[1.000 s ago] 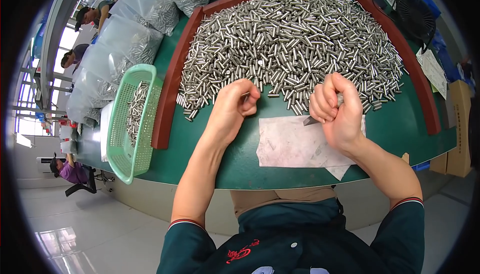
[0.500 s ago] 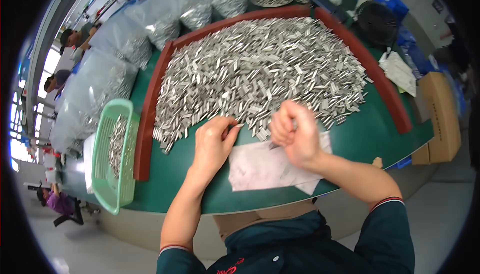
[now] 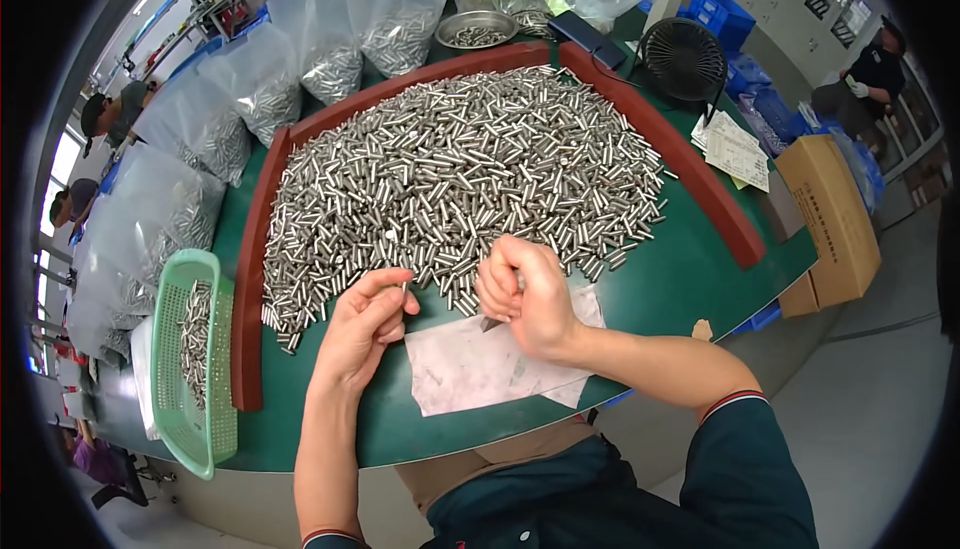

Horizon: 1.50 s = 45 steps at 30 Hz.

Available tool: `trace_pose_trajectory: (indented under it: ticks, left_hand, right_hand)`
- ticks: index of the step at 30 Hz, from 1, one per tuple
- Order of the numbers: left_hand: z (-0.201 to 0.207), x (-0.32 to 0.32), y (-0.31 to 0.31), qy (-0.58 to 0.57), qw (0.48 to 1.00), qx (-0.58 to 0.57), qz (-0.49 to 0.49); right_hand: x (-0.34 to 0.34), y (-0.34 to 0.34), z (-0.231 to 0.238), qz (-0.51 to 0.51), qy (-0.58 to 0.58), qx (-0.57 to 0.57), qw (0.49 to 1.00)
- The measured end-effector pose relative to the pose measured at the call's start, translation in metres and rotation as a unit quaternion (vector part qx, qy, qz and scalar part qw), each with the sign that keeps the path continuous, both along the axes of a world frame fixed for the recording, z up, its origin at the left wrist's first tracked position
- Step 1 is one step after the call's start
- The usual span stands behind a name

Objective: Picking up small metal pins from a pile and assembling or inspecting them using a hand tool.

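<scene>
Just at the near edge of the heap of metal pins (image 3: 460,169), the left hand (image 3: 365,324) pinches a single pin (image 3: 404,291) between thumb and fingertips. Beside it to the right, the right hand (image 3: 525,294) is curled shut around a small dark-tipped tool (image 3: 490,324), over a sheet of paper (image 3: 480,364) on the green counter (image 3: 660,289). Well left of both hands lies a green basket (image 3: 190,369) holding more pins.

The small cylinders (image 3: 470,169) are shiny bare metal. The desk (image 3: 680,279) has a matt green top with a smooth reddish-brown rim (image 3: 250,279). The sheet (image 3: 480,369) is dull white paper. The basket (image 3: 190,369) is green plastic mesh; the bags (image 3: 240,99) are clear glossy plastic.
</scene>
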<state>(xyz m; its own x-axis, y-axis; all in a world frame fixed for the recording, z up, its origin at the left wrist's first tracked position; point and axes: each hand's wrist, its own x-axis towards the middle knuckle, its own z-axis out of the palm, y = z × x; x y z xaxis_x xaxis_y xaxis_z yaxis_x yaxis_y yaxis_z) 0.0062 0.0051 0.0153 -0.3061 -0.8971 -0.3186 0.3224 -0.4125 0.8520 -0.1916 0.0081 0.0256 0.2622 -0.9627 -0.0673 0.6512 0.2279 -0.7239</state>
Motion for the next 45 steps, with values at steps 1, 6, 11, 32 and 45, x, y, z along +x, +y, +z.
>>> trace_pose_trajectory:
  ticks: [1,6,11,32,45]
  left_hand:
    - [-0.0001,-0.0016,0.0002,-0.001,1.000,0.001,-0.002]
    - [-0.0011,-0.0052,0.0022,-0.027,1.000,-0.009,-0.002]
    - [-0.0013,-0.0043,0.0049,-0.032,0.999,-0.019,0.006]
    - [-0.0034,-0.0024,0.0047,-0.108,0.992,-0.048,-0.032]
    - [-0.0004,-0.0017,0.0015,-0.024,1.000,-0.011,-0.009]
  right_hand:
    - [-0.0006,-0.0004,-0.0006,0.000,0.001,0.002,1.000]
    - [-0.0015,-0.0005,-0.0039,0.004,0.001,0.001,1.000]
    - [0.0003,0.0019,-0.0044,0.002,0.002,-0.005,1.000]
    - [0.0037,-0.0018,-0.0052,-0.014,0.010,0.006,1.000]
    - [0.0027,-0.0022,-0.0055,-0.006,0.011,0.003,1.000]
